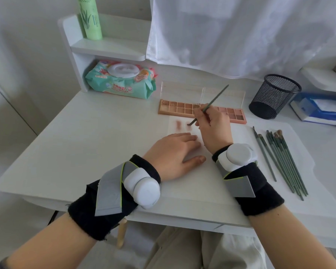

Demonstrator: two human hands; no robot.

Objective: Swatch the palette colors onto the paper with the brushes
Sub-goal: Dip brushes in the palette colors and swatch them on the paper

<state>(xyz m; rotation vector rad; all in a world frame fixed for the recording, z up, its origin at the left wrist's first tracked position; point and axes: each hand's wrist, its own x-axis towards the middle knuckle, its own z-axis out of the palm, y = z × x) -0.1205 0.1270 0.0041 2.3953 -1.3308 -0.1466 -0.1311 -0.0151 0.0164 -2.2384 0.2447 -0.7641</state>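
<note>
A: Fingers (206,118) of the right hand (214,127): curled, pinching a green-handled brush (209,106) partway down its shaft. Left hand (175,152): fingers straight and close together, thumb set apart, palm pressed flat on the paper (211,171).

B: Brush position?

A: Tilted, handle end pointing up and away over the palette (182,107), bristle tip down on the paper's far left part, at a reddish swatch. A second swatch, pinkish, lies just left of it.

B: Paper and palette, location?

A: Paper: white sheet on the white desk (85,142), directly before the person. Palette: long, pink-cased, rows of tan, brown and rose pans, clear lid standing open behind it; it sits just beyond the paper's far edge, partly hidden by the right hand.

B: Remaining stock?

A: Spare brushes (283,162): a loose row, green handles, lying on the desk right of the paper, bristles away from the person. Black mesh cup (273,96): upright, right of the palette. Wet-wipes pack (120,80): under the small shelf, left of the palette. Green bottle (89,18): upright on the shelf. Blue-and-white box (318,111): far right. Both wrists carry black bands with white pods.
</note>
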